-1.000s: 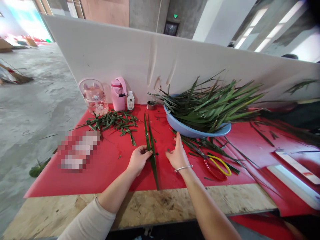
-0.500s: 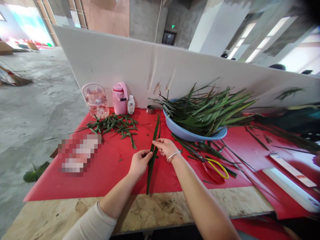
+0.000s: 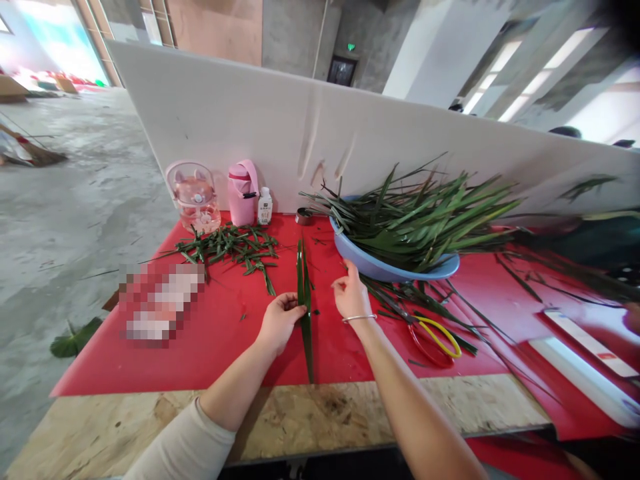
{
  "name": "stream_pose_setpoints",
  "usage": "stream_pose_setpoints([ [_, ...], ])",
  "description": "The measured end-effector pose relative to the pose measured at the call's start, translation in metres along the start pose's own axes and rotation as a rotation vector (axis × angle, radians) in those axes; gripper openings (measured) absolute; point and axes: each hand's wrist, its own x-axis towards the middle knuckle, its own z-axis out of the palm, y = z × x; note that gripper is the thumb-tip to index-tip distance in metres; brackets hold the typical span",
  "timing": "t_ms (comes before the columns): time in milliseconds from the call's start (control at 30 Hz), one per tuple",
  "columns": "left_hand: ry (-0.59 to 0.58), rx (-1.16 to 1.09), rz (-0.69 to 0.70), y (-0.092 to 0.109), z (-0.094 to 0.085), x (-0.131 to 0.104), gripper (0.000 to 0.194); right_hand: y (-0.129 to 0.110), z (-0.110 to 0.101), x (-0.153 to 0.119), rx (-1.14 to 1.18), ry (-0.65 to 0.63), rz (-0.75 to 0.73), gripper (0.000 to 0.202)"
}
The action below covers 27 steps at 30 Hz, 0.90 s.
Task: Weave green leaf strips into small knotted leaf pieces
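My left hand [image 3: 281, 323] pinches a long green leaf strip [image 3: 306, 323] between thumb and fingers, near its middle. The strip stands nearly upright in view, and its lower tip reaches the table's front edge. To the right of it, my right hand [image 3: 350, 297], with a silver bangle at the wrist, is apart from the leaf. Its index finger points up, the other fingers are loosely bent, and I see nothing held. Beyond this hand sits a blue basin [image 3: 380, 267] heaped with long green leaves [image 3: 425, 220].
Scissors [image 3: 435, 339] with red and yellow handles lie right of my right hand among loose leaves. Woven leaf pieces [image 3: 227, 245] lie at the back left, before a pink bottle [image 3: 242, 197], a clear pink jug [image 3: 197, 203] and a small white bottle [image 3: 265, 207]. A white panel [image 3: 240, 113] stands behind.
My right hand has let go of the leaf strip and moved right, toward the basin. My left hand keeps its hold, and the strip has tilted slightly. The view has shifted a little.
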Motion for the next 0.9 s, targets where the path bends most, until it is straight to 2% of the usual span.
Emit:
stream_pose_setpoints([
  [67, 0.024, 0.013, 0.030, 0.000, 0.000, 0.001, 0.025, 0.005, -0.011, 0.000, -0.299, 0.021, -0.090, 0.075],
  [100, 0.024, 0.015, 0.035, 0.000, -0.001, 0.001, 0.025, 0.006, -0.014, -0.001, -0.375, 0.010, -0.137, 0.072],
  [133, 0.019, 0.015, 0.034, 0.000, 0.000, 0.001, 0.025, 0.005, -0.015, -0.003, -0.398, -0.013, -0.175, 0.062],
  [200, 0.003, 0.011, 0.030, 0.000, 0.000, 0.000, 0.025, 0.001, -0.011, -0.009, -0.313, -0.128, -0.211, 0.029],
  [267, -0.016, 0.019, 0.062, 0.000, 0.000, -0.001, 0.026, -0.003, -0.001, -0.015, -0.117, -0.302, -0.166, 0.036],
  [300, -0.026, 0.028, 0.086, 0.000, 0.000, 0.000, 0.025, -0.005, 0.004, -0.016, -0.013, -0.349, -0.130, 0.041],
  [333, -0.033, 0.038, 0.105, 0.000, 0.000, 0.000, 0.025, -0.006, 0.010, -0.017, 0.071, -0.337, -0.101, 0.041],
  [400, -0.032, 0.042, 0.103, -0.001, -0.001, 0.001, 0.025, -0.006, 0.017, -0.015, 0.122, -0.182, -0.072, 0.036],
  [467, -0.011, 0.004, 0.054, -0.002, -0.002, 0.003, 0.027, -0.004, 0.016, -0.010, 0.015, -0.069, -0.095, 0.027],
  [500, -0.003, -0.025, 0.029, -0.002, -0.003, 0.003, 0.028, -0.002, 0.012, -0.008, -0.057, -0.073, -0.125, 0.028],
  [600, -0.022, -0.085, -0.040, 0.001, -0.004, 0.003, 0.031, 0.011, -0.017, -0.008, -0.232, -0.140, -0.195, 0.051],
  [633, -0.029, -0.091, -0.057, 0.002, -0.004, 0.002, 0.031, 0.020, -0.031, -0.011, -0.300, -0.122, -0.187, 0.047],
  [700, -0.022, -0.107, -0.086, 0.005, -0.003, 0.000, 0.031, 0.045, -0.064, -0.020, -0.524, -0.022, -0.089, 0.031],
  [767, -0.017, -0.130, -0.110, 0.005, -0.001, -0.004, 0.032, 0.078, -0.099, -0.032, -0.816, 0.076, 0.045, 0.038],
  [833, -0.036, -0.131, -0.153, 0.003, 0.002, -0.007, 0.031, 0.113, -0.128, -0.046, -0.999, 0.057, 0.213, 0.048],
  [900, -0.059, -0.105, -0.209, 0.000, 0.005, -0.009, 0.028, 0.139, -0.147, -0.057, -1.012, -0.047, 0.169, 0.049],
])
